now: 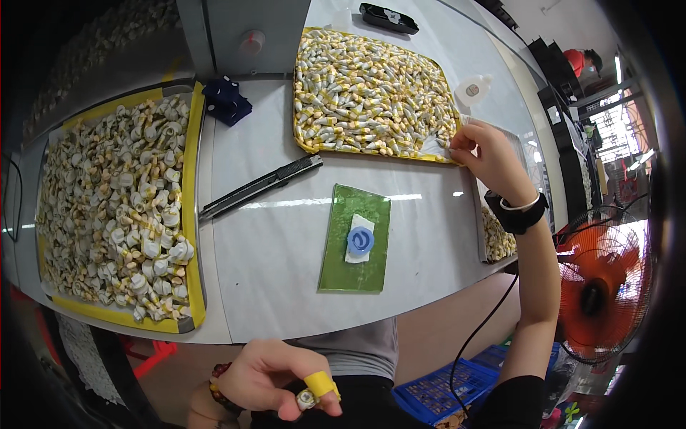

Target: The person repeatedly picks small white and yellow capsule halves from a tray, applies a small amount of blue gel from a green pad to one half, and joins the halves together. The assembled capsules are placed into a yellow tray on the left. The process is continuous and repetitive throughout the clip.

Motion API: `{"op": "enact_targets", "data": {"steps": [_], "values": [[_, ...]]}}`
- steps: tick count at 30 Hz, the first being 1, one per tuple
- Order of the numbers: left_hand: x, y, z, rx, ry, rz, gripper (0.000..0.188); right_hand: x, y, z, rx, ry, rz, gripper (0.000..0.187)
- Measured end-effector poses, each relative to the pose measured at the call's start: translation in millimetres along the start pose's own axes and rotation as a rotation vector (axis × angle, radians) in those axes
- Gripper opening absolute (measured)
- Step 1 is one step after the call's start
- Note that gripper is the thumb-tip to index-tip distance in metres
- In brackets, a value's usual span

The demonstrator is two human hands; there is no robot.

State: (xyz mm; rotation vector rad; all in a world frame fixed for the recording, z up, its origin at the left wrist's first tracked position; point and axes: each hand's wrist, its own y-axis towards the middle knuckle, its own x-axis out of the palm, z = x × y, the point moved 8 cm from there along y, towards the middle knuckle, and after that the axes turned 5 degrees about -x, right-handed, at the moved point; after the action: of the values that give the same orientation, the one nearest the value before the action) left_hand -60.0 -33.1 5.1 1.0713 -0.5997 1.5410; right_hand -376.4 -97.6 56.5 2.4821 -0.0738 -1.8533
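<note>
My left hand [268, 375] is low in front of my body, its thumb and fingers pinching a small whitish round piece [306, 399]. Yellow tape [319, 384] wraps one of its fingers. My right hand [486, 154] reaches to the near right corner of a yellow-edged tray [379, 154], fingertips pinched together at the rim; whatever they hold is hidden. Small white-and-yellow tapered pieces [371, 93] fill that tray. Between my hands lies a green mat [355, 275] with a white patch [356, 256] and a round blue piece [360, 241] on it.
To the left, another yellow-edged tray [193, 214] holds many loose whitish pieces. A black utility knife [261, 186] lies between the trays, near dark blue cloth [227, 101]. At right are a white bottle [473, 90], a partly covered tray [498, 243] and an orange fan [597, 286].
</note>
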Motion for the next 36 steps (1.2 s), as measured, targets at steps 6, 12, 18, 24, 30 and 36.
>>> {"op": "enact_targets", "data": {"steps": [6,12,18,24,30,36], "values": [[-7.5,-1.8,3.7,-0.056,0.028,0.248,0.038,-11.4,-11.5,-65.1,-0.090,0.192,0.164,0.007],[-11.3,-1.1,-3.2,-0.104,-0.056,0.350,0.042,16.6,-29.2,-155.4,-0.520,0.184,-0.063,0.024],[-12.4,-3.6,-9.9,-0.067,-0.155,0.201,0.040,34.2,-35.2,-163.9,-0.616,0.054,-0.098,0.022],[-14.3,-1.9,-12.0,-0.025,-0.224,0.254,0.038,40.2,-33.8,-168.7,-0.620,0.020,-0.137,0.018],[-12.0,6.2,-16.6,-0.150,-0.274,0.246,0.038,18.5,-38.0,-178.9,-0.587,0.161,-0.043,0.017],[-9.0,13.1,-29.8,-0.242,-0.336,0.212,0.036,-0.7,-50.1,-203.2,-0.723,0.677,0.035,0.016]]}}
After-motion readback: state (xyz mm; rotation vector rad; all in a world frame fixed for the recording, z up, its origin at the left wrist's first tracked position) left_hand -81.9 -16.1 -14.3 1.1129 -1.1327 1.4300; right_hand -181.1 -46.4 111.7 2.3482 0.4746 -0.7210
